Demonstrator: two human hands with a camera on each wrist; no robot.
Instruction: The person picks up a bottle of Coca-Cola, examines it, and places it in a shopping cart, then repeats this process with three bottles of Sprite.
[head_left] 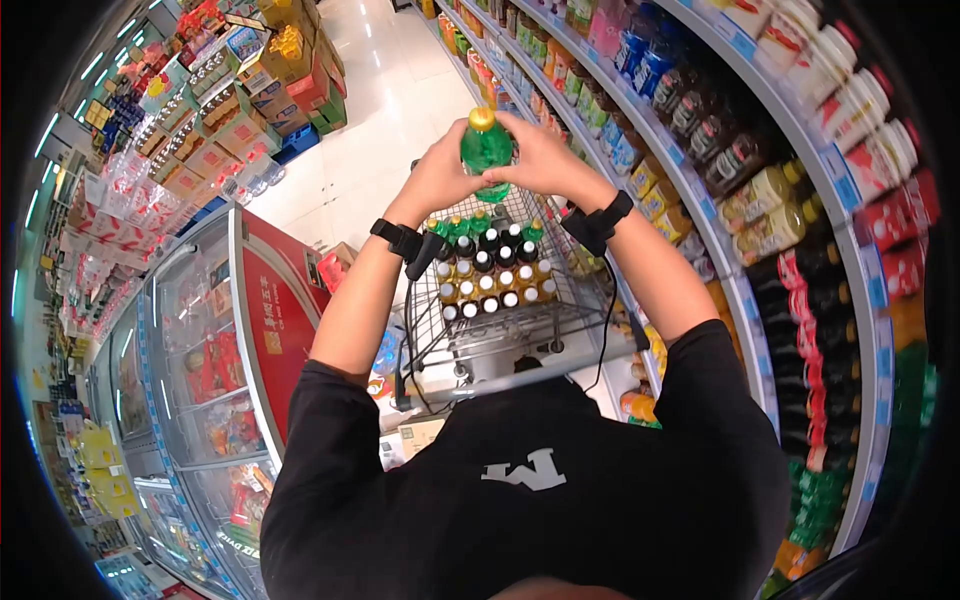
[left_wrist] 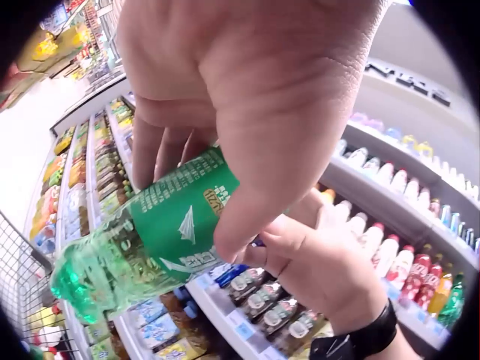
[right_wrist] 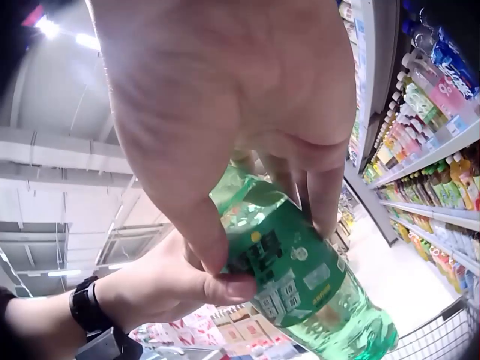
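A clear green plastic drink bottle (head_left: 486, 152) with a yellow cap and a green label is held between both hands. My left hand (head_left: 440, 175) grips it from one side, my right hand (head_left: 545, 165) from the other, with the thumbs meeting near each other. In the left wrist view, the left thumb lies across the bottle's label (left_wrist: 187, 217), and its base points down toward the cart. The right wrist view shows the right hand (right_wrist: 232, 97) wrapped over the bottle, its fingers partly hidden behind it. Below stands a wire shopping cart (head_left: 500, 332).
Green bottles (head_left: 462, 228) and several rows of white-capped bottles (head_left: 485, 262) stand in the cart. Drink shelves (head_left: 690, 190) run along the right. On the left are a glass-topped freezer (head_left: 205, 340) with a red end panel (head_left: 280, 300) and stacked cartons (head_left: 230, 120). A pale aisle floor (head_left: 375, 90) leads ahead.
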